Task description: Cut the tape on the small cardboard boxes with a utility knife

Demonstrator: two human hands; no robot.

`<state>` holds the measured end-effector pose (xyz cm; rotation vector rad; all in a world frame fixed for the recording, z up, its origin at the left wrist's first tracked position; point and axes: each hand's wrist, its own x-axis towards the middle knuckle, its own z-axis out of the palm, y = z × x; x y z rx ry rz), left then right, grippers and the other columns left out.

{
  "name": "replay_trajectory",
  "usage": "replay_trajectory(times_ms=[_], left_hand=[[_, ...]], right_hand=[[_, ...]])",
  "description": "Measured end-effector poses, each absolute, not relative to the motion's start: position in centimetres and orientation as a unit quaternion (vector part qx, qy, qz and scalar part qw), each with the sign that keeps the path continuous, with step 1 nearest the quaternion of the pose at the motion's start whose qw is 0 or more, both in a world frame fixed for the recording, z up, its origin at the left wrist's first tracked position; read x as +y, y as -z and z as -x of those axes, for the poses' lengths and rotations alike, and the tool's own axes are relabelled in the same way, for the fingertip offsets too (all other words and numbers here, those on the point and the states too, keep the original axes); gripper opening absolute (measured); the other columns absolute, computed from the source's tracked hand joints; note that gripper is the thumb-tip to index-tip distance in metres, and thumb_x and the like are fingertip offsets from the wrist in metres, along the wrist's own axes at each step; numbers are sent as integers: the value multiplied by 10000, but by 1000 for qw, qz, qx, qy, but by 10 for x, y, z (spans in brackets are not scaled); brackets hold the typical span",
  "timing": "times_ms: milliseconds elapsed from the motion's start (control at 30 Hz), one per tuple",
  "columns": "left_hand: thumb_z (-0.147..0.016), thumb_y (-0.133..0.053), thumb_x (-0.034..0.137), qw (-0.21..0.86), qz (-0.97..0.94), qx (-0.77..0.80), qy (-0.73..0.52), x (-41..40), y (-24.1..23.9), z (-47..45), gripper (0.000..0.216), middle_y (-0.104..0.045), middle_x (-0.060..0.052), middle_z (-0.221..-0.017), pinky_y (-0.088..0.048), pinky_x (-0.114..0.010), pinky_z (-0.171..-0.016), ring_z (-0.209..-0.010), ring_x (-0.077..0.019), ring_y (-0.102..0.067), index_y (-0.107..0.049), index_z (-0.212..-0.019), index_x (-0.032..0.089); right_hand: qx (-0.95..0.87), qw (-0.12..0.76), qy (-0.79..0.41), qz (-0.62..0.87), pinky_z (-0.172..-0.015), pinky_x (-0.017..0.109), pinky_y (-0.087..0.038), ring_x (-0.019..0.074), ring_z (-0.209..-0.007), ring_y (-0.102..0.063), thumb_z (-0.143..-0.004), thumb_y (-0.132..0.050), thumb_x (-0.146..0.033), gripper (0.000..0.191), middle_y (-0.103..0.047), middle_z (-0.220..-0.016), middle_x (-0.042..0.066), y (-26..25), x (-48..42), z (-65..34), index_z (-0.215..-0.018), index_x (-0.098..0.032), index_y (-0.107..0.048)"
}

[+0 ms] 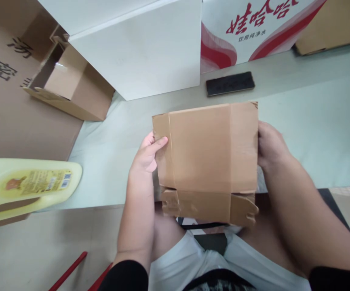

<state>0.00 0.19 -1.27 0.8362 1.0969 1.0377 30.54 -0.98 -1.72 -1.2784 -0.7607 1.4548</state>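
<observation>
Fingers of your left hand point(146, 157) and right hand point(271, 144) clamp carton's point(201, 161) sides; between them, creased panels point(243, 141) look flat, lower flaps point(203, 205) not tucked in.

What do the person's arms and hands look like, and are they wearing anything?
The bare left hand and bare right hand wear no gloves; no watch or bracelet shows. Short black fabric sleeves leave both forearms uncovered.
</observation>
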Motion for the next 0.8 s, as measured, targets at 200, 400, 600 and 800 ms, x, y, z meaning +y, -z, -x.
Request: replay_trajectory(times_ms=[200,400,600,800], left_hand=[[-540,-1023,409,579,-344,479,-563,11,19,0,573,-821,-53,-985,-639,-394,-955,-1001,-287,-796,-694,-970,219],[-697,-892,270,463,-277,488,-686,22,27,15,338,-805,-27,-1032,-634,-323,-909,-1047,-231,-772,-697,-972,250],[-763,-830,287,414,-234,497,-726,27,35,20,320,-784,-20,-1105,-597,-373,-1031,-1204,-240,-723,-648,-1025,271],[-787,-832,364,407,-216,461,-758,30,45,5,393,-766,-9,-1214,-571,-326,-1074,-1306,-195,-671,-632,-1119,299]], right_hand=[[-277,466,-678,497,-553,238,-493,117,-588,-613,-590,-920,-534,437,-698,-706,-28,13,-14,-304,-830,-233,-714],[-345,384,-712,476,-649,280,-583,199,-758,-748,-618,-917,-570,455,-801,-886,56,5,-21,-312,-854,-211,-767],[-338,437,-759,345,-725,377,-649,215,-791,-773,-631,-911,-601,510,-807,-913,19,9,-22,-310,-1007,-287,-769],[-399,381,-751,363,-938,408,-621,241,-1057,-752,-693,-914,-511,506,-786,-1162,84,31,-30,-276,-1086,-240,-744]])
